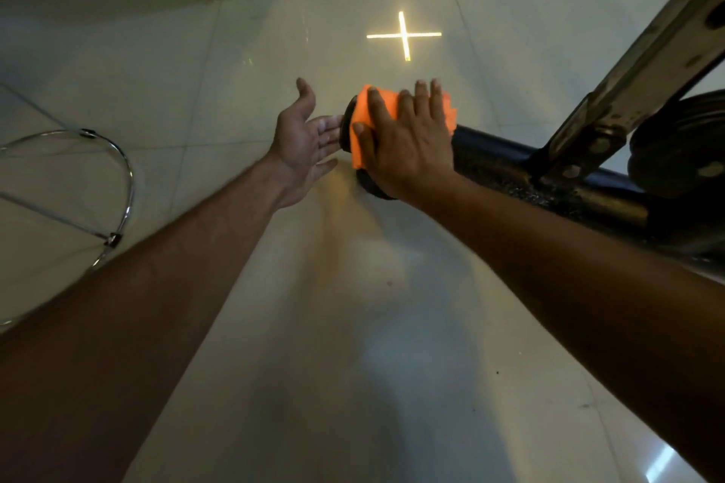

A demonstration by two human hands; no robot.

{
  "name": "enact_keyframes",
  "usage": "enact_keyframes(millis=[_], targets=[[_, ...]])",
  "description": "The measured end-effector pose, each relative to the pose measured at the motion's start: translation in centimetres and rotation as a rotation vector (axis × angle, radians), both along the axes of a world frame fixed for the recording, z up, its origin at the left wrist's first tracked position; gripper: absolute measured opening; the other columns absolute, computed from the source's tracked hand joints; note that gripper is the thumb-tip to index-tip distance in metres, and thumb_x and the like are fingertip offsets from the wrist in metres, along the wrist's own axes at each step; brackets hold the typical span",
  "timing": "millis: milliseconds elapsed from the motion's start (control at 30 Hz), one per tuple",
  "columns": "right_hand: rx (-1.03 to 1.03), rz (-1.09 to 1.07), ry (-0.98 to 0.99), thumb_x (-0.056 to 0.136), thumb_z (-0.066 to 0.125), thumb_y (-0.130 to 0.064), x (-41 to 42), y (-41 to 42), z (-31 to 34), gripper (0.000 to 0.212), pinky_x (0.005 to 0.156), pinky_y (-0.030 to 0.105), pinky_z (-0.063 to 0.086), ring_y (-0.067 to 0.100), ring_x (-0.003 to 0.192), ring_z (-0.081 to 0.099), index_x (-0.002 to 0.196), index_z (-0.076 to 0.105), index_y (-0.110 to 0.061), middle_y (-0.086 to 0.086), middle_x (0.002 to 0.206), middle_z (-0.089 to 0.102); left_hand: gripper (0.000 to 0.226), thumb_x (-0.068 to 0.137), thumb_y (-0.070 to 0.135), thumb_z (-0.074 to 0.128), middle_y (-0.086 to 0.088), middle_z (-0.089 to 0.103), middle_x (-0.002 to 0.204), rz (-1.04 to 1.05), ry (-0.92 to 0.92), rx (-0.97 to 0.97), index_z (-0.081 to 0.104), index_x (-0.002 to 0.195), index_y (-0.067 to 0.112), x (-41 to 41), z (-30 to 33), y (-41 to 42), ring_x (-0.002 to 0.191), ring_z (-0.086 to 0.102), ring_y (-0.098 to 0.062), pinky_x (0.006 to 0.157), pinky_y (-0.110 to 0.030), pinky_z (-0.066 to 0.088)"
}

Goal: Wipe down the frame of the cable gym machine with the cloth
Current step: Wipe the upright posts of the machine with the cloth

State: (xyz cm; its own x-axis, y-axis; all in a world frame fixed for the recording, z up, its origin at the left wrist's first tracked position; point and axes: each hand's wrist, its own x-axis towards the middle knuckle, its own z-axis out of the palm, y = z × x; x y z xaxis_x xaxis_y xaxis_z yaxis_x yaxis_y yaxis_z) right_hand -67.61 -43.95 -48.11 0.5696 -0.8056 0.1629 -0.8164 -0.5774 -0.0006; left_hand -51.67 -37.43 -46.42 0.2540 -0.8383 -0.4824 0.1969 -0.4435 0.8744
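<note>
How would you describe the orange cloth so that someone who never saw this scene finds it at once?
Find the black frame tube lying low over the pale tiled floor on the right. Follow it left to its capped end, where the right hand presses the orange cloth flat. It is the only bright orange thing there.

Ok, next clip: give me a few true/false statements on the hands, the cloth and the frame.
1. The right hand presses the orange cloth on the black base tube. True.
2. The left hand grips the cloth. False: it is open and holds nothing, beside the tube's end cap.
3. The cloth sits at the tube's end. True.
4. The cloth is blue. False: orange.
</note>
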Motion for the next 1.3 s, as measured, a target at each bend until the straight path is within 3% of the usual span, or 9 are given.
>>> enact_keyframes(millis=[100, 200, 300, 467, 567, 700, 867, 1133, 1300], targets=[[-0.006, 0.077, 0.0, 0.115, 0.025, -0.057, -0.3, -0.3, 0.1, 0.067, 0.118, 0.058, 0.033, 0.05, 0.138, 0.047, 0.173, 0.02, -0.024, 0.024, 0.17, 0.035, 0.086, 0.105, 0.077, 0.017, 0.0, 0.064, 0.149, 0.012, -0.052, -0.048, 0.056, 0.154, 0.018, -1.2, -0.1, 0.1, 0.143, 0.052, -0.015, 0.126, -0.05, 0.026], [-0.091, 0.172, 0.002, 0.117, 0.029, -0.051, -5.0, 0.4, -0.6, 0.062, 0.115, 0.058, 0.037, 0.051, 0.135, 0.048, 0.174, 0.021, -0.027, 0.026, 0.166, 0.04, 0.046, 0.114, 0.058, 0.03, 0.005, 0.066, 0.132, 0.038, -0.201, -0.153, 0.059, 0.135, 0.03, -3.2, -0.3, -0.1, 0.127, 0.058, -0.012, 0.114, -0.042, 0.036], [-0.142, 0.119, -0.048, 0.117, 0.043, -0.045, -11.3, 1.5, -1.5, 0.06, 0.119, 0.063, 0.035, 0.054, 0.145, 0.043, 0.172, 0.028, -0.026, 0.028, 0.167, 0.038, 0.07, 0.105, 0.057, 0.052, -0.015, 0.05, 0.157, -0.013, -0.441, -0.234, 0.044, 0.159, 0.013, -4.5, -1.6, -0.2, 0.144, 0.049, -0.026, 0.115, -0.039, 0.043], [-0.096, 0.014, 0.039, 0.108, 0.057, -0.038, -14.4, 3.3, -1.4, 0.073, 0.127, 0.07, 0.026, 0.055, 0.153, 0.033, 0.17, 0.027, -0.017, 0.033, 0.165, 0.032, 0.075, 0.109, 0.044, 0.054, -0.004, -0.01, 0.18, -0.255, -1.21, -0.196, 0.013, 0.171, 0.039, -6.5, -3.7, 1.2, 0.166, -0.009, -0.031, 0.132, -0.055, -0.001], [-0.116, 0.003, 0.044, 0.113, 0.033, -0.05, -11.0, 2.6, -1.2, 0.068, 0.128, 0.071, 0.019, 0.056, 0.153, 0.031, 0.172, 0.02, -0.019, 0.032, 0.168, 0.029, 0.076, 0.108, 0.042, 0.055, -0.003, -0.006, 0.181, -0.353, -1.406, -0.301, 0.015, 0.172, 0.033, -6.4, -3.9, 1.0, 0.166, -0.01, -0.032, 0.13, -0.059, -0.007], [-0.151, 0.069, 0.024, 0.117, 0.034, -0.049, -12.3, 2.1, -1.9, 0.071, 0.132, 0.067, 0.012, 0.052, 0.161, 0.02, 0.175, 0.006, -0.021, 0.024, 0.178, 0.018, 0.075, 0.106, 0.039, 0.06, -0.004, 0.012, 0.18, -0.399, -1.425, -0.386, 0.024, 0.171, 0.027, -6.6, -3.7, 0.4, 0.166, 0.001, -0.033, 0.131, -0.058, -0.002], [-0.151, 0.118, 0.014, 0.105, 0.059, -0.015, -16.4, 3.2, -2.7, 0.087, 0.133, 0.063, 0.018, 0.046, 0.165, 0.013, 0.175, 0.007, -0.014, 0.021, 0.18, 0.012, 0.074, 0.106, 0.037, 0.061, -0.004, 0.017, 0.179, -0.399, -1.421, -0.408, 0.027, 0.17, 0.026, -6.7, -3.8, 0.2, 0.166, 0.001, -0.034, 0.13, -0.058, -0.004], [-0.112, 0.032, -0.066, 0.117, 0.031, -0.048, -11.1, 2.4, -1.6, 0.068, 0.135, 0.059, 0.01, 0.046, 0.165, 0.017, 0.175, 0.012, -0.018, 0.02, 0.179, 0.018, 0.072, 0.101, 0.022, 0.065, -0.002, 0.024, 0.177, -0.486, -1.392, -0.47, 0.034, 0.166, 0.023, -7.4, -3.2, -1.2, 0.166, 0.008, -0.035, 0.13, -0.062, 0.003], [-0.109, 0.102, -0.085, 0.104, 0.06, -0.004, -15.9, 4.2, -2.2, 0.087, 0.131, 0.052, 0.007, 0.034, 0.168, 0.008, 0.175, 0.013, -0.019, 0.011, 0.182, 0.011, 0.075, 0.104, 0.024, 0.063, -0.002, 0.019, 0.178, -0.463, -1.373, -0.462, 0.028, 0.17, 0.025, -8.0, -3.4, -0.6, 0.166, 0.005, -0.035, 0.131, -0.061, 0.003]])
